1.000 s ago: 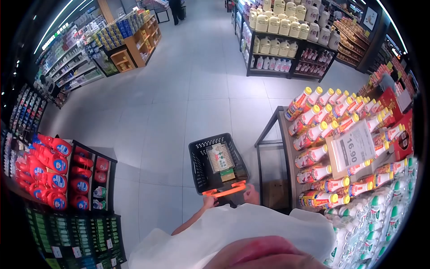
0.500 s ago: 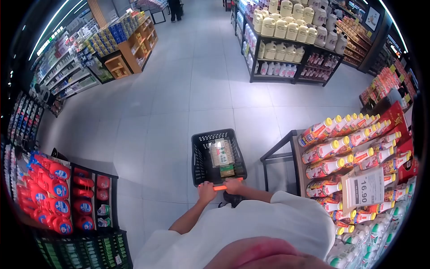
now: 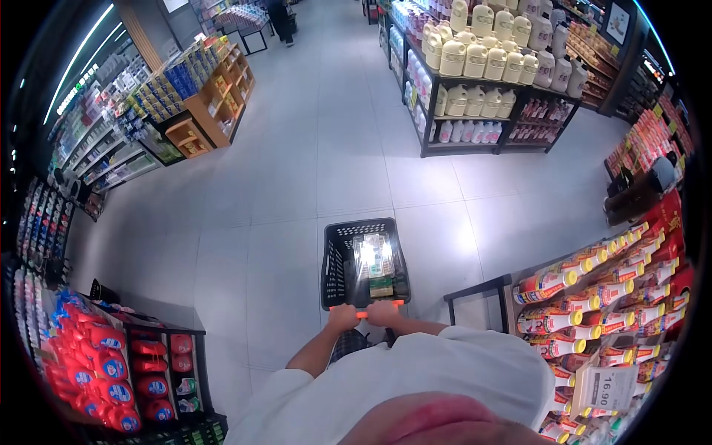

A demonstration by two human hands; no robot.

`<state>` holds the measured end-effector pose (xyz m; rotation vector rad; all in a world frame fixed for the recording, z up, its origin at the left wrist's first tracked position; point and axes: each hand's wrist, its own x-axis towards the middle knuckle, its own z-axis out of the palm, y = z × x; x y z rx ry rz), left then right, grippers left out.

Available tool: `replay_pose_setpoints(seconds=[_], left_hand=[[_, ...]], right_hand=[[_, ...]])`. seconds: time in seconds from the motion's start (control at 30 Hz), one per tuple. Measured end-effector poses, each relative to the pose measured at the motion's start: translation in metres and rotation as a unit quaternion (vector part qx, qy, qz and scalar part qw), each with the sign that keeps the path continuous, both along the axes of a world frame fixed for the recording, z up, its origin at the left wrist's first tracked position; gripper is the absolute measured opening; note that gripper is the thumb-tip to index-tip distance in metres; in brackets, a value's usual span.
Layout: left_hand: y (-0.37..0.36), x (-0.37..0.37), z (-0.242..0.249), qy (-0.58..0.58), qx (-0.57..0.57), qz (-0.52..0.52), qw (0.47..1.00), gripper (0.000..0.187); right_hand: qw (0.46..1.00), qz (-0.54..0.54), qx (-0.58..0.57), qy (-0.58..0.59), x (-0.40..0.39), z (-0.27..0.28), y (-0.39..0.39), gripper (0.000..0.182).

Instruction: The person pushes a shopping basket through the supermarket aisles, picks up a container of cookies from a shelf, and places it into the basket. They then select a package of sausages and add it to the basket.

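Both hands are closed on the orange handle [image 3: 362,314] at the near end of a black basket [image 3: 331,268]. My left hand [image 3: 343,317] grips the handle's left part, and my right hand [image 3: 383,313] grips it near the right end. Inside the basket, toward its right side, lies a clear-wrapped package [image 3: 373,254] with glare across its top. A smaller green and brown pack [image 3: 381,286] sits just below it, nearer the handle.
Red bottles [image 3: 111,367] fill a shelf at the lower left. Yellow-capped bottles [image 3: 549,322] stand on a display at the right, beside a black frame [image 3: 475,291]. Cream jugs [image 3: 475,59] top a shelf ahead. A person [image 3: 280,21] stands far off; another [image 3: 644,194] is at the right.
The shelves and displays ahead and on both sides have shifted nearer and lower in view. My right hand has moved slightly left on the handle. The person at the right shows more.
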<state>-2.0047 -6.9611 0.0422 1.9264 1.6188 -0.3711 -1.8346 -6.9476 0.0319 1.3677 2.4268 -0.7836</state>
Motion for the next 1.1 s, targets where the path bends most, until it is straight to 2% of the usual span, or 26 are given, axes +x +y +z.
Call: replay_pose_setpoints(seconds=[0.13, 0.3, 0.53, 0.63, 0.73, 0.77, 0.93, 1.0, 1.03, 1.07, 1.1], left_hand=[[0.084, -0.018, -0.011, -0.009, 0.033, -0.028, 0.999, 0.028], [0.174, -0.026, -0.02, -0.035, 0.037, -0.034, 0.998, 0.031], [0.273, -0.04, -0.04, -0.081, -0.075, -0.126, 0.986, 0.038], [0.297, -0.033, -0.021, -0.089, -0.142, -0.149, 0.975, 0.044], [0.31, -0.036, -0.013, -0.114, -0.121, -0.174, 0.971, 0.041], [0.315, -0.039, 0.005, -0.117, -0.118, -0.161, 0.973, 0.04], [0.342, -0.035, -0.036, -0.119, -0.081, -0.137, 0.98, 0.04], [0.364, -0.035, -0.039, -0.105, -0.086, -0.136, 0.981, 0.045], [0.378, -0.037, -0.022, -0.105, -0.081, -0.136, 0.982, 0.044], [0.388, -0.036, -0.027, -0.097, -0.079, -0.115, 0.985, 0.041], [0.398, -0.037, -0.042, -0.116, -0.069, -0.128, 0.983, 0.039]], right_hand=[[1.0, -0.013, -0.002, -0.011, -0.015, 0.016, 0.08, 0.027], [0.997, -0.069, 0.0, -0.025, -0.018, -0.026, 0.168, 0.035], [0.993, -0.081, -0.023, -0.084, -0.033, -0.012, 0.244, 0.038], [0.991, -0.066, -0.043, -0.11, -0.03, -0.001, 0.261, 0.038], [0.991, -0.07, -0.039, -0.11, -0.03, -0.004, 0.278, 0.035], [0.99, -0.075, -0.04, -0.115, -0.03, -0.007, 0.285, 0.034], [0.991, -0.044, -0.019, -0.122, -0.024, -0.018, 0.314, 0.03], [0.993, -0.046, -0.018, -0.104, -0.023, -0.021, 0.339, 0.028], [0.993, -0.059, 0.002, -0.101, -0.024, -0.023, 0.351, 0.027], [0.994, -0.033, -0.005, -0.104, -0.021, -0.04, 0.362, 0.027], [0.993, -0.056, -0.02, -0.106, -0.02, -0.053, 0.373, 0.027]])
